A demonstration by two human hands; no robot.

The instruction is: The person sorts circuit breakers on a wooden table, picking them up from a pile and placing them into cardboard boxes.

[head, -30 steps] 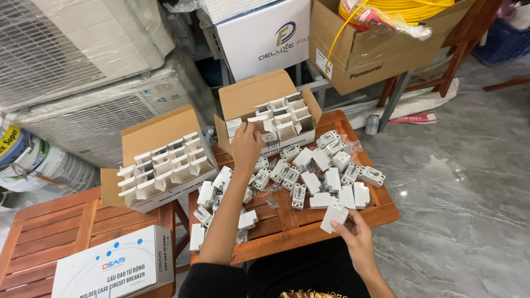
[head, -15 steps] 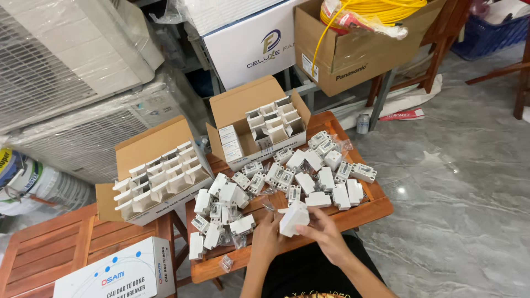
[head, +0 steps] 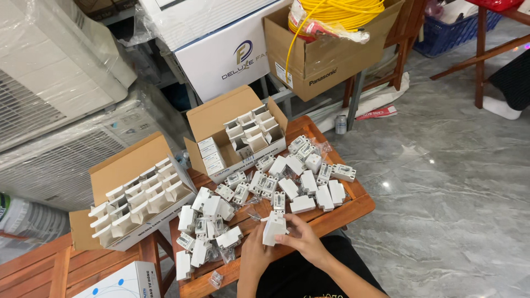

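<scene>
Step in hand: the person is holding one small white carton (head: 274, 227) in both hands at the near edge of the wooden counter (head: 361, 207), probably closing or folding it.
Left hand (head: 255, 251): fingers are gripping the carton from below.
Right hand (head: 301, 238): fingers are curling closed around the carton's side.
Surroundings: loose white breakers (head: 301, 176) are lying just beyond; the open box of cartons (head: 243, 135) is sitting at the far edge.
Next move calls for: a steady grip and a free slot in that box.

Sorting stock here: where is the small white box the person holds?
In the head view, the small white box sits low centre, held in both hands at the wooden table's near edge.
</scene>
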